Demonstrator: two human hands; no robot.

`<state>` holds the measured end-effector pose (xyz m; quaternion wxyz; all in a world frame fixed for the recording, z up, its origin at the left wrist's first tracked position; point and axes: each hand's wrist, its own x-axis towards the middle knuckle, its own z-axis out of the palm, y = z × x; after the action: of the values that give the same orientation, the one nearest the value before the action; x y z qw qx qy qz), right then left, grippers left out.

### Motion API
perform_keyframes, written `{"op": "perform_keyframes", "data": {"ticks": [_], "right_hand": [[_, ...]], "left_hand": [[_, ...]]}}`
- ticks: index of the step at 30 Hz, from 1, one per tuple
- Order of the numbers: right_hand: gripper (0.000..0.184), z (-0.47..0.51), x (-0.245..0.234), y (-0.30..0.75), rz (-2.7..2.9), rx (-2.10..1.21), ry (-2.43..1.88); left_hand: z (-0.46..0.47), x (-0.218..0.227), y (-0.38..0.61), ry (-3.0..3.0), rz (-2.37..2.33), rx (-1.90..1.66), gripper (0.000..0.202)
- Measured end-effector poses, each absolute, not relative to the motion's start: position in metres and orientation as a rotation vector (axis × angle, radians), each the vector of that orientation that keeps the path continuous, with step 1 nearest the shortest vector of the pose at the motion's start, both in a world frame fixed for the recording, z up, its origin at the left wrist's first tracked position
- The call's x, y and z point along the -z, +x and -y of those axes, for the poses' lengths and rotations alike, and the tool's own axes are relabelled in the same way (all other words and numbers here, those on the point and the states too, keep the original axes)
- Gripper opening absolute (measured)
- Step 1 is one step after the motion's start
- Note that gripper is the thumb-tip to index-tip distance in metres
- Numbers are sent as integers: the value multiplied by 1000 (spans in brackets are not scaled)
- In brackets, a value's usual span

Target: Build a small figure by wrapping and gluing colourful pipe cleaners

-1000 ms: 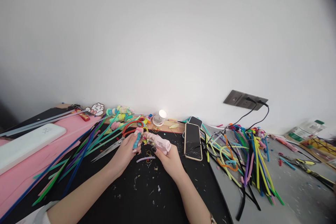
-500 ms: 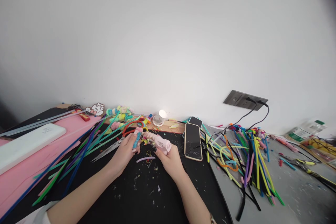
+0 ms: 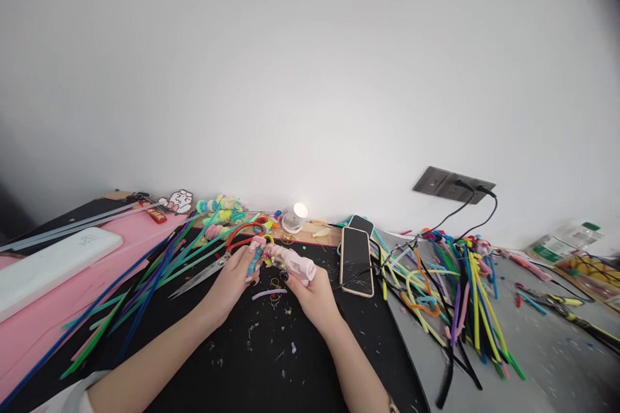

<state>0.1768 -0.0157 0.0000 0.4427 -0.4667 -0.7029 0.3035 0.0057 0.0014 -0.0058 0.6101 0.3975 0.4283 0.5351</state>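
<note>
Head view, left to right. At the far left, a white box (image 3: 53,271) lies on a pink sheet (image 3: 133,235), with pale rods (image 3: 72,230) behind it. A red packet (image 3: 155,214) and a white cutout (image 3: 179,201) lie near the wall. Blue, purple and green stems (image 3: 145,290) fan across the sheet's edge and the black mat (image 3: 252,368); fluffy coils (image 3: 220,210) sit at their far end. Red-handled scissors (image 3: 199,276) lie just beside the left hand (image 3: 236,279), blades towards the left. This hand is curled, thumb and fingers pinching a pink-and-blue piece (image 3: 255,257) above the mat. The right hand (image 3: 312,290) is wrapped about a pale pink tool (image 3: 298,264), whose front end points towards the piece; whether the two touch cannot be told. Below the gap between the hands lie rubber bands (image 3: 276,287) and a short lilac stem (image 3: 269,293); beyond stands a white cup (image 3: 296,216). Further right come a light-rimmed phone (image 3: 356,258), a heap of coloured stems (image 3: 472,297) on the grey table (image 3: 533,342), a wall socket (image 3: 436,184) with black cables (image 3: 494,206), pliers (image 3: 557,306) and a green-capped bottle (image 3: 564,242).
</note>
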Motion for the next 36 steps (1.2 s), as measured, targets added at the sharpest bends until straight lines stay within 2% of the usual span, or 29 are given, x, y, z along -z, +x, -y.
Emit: {"op": "perform_keyframes", "data": {"ticks": [5, 12, 17, 22, 31, 34, 36], "right_hand": [[30, 15, 1, 177, 1752, -757, -1148], [30, 15, 1, 177, 1762, -754, -1168], [21, 14, 3, 178, 1793, -676, -1239], [9, 15, -1, 181, 1804, -443, -1473], [47, 16, 4, 182, 1845, -147, -1917], [48, 19, 1, 180, 1812, -150, -1774], [38, 21, -5, 179, 1788, -206, -1584]], "left_hand": [[-1, 6, 6, 923, -969, -1250, 38], [1, 0, 8, 903, -960, -1269, 39], [-3, 6, 6, 884, -965, -1306, 37], [-6, 7, 5, 854, -998, -1363, 34], [-3, 6, 3, 1036, -1047, -1353, 36], [-4, 9, 2, 1176, -1075, -1341, 33], [-2, 9, 2, 1280, -1085, -1342, 29]]}}
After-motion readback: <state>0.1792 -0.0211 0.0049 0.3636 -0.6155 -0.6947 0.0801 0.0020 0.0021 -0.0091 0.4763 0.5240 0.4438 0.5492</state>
